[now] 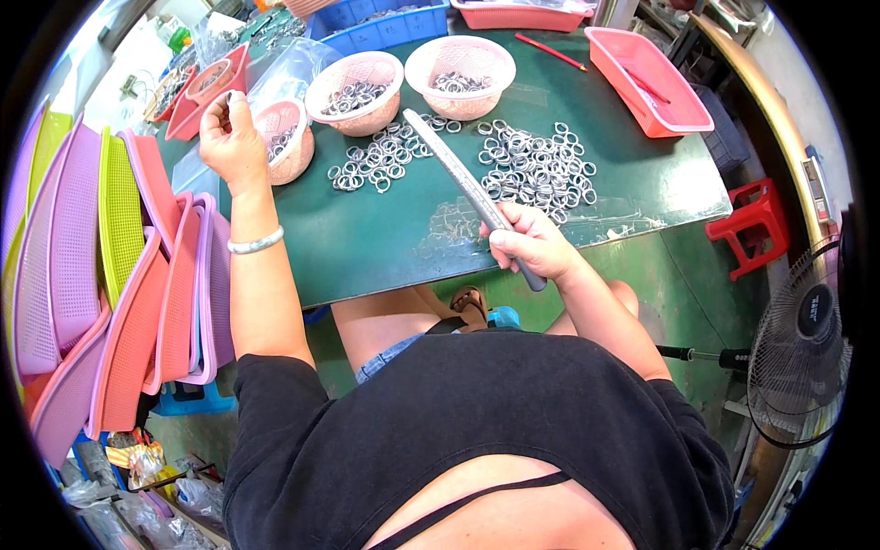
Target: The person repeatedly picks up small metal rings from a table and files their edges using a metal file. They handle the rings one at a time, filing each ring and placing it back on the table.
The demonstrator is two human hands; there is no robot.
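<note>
My right hand [534, 243] is wrapped round the thick end of a grey tapered ring mandrel [458, 174], which slants up and left over the green table [367, 257]. My left hand [234, 142] is raised at the table's left side, fingers curled in a pinch; whatever they hold, if anything, is too small to make out. Beside it stands a small pink basket [293, 163] with rings inside. Two larger pink baskets [367, 121] [463, 108] also hold silvery rings. Loose rings lie in a smaller spread [385, 156] left of the mandrel and a denser pile [536, 165] right of it.
A pink tray [674, 117] and a red pencil [550, 51] lie at the far right. A blue crate [380, 32] stands at the back. Stacked coloured baskets [119, 266] crowd my left. A red stool [756, 225] and a fan [797, 348] stand to the right.
</note>
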